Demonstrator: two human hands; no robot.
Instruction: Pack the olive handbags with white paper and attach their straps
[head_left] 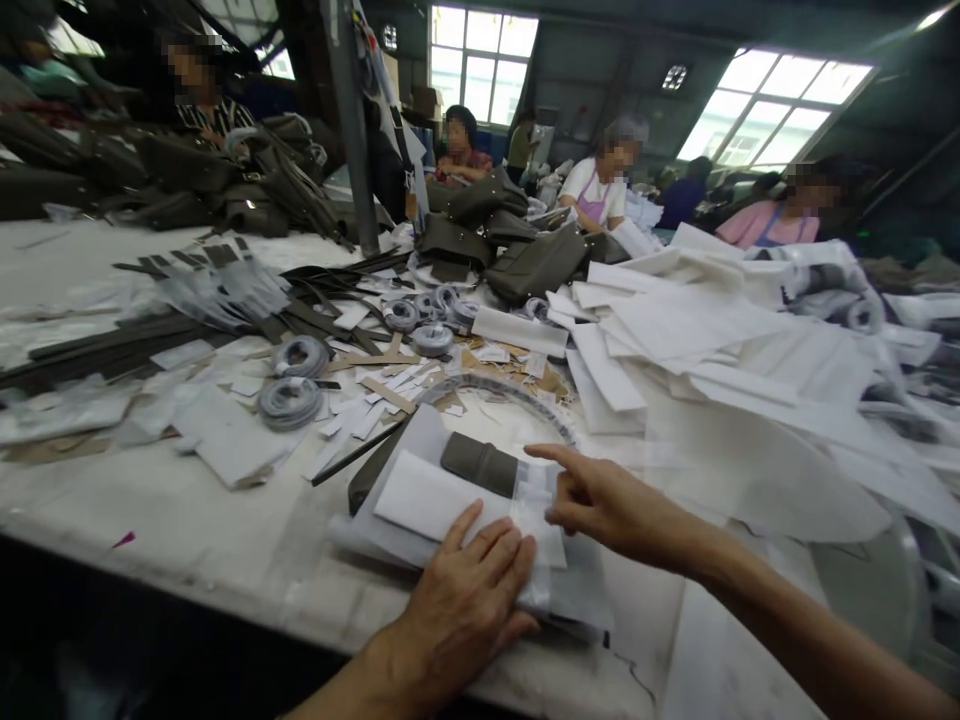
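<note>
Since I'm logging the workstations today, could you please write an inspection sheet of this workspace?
Surface: pale tabletop, much of it strewn.
Job's things: small white sheet over a larger wrapped dark item; folded dark piece at the sheet's far edge.
Clutter: paper scraps, grey coils, heaped white sheets.
Hands: left hand spread on the small sheet; right hand beside the folded piece, index finger extended, grip unclear.
Cables: nothing seen for certain.
Surroundings: piled dark bags, co-workers, windows.
</note>
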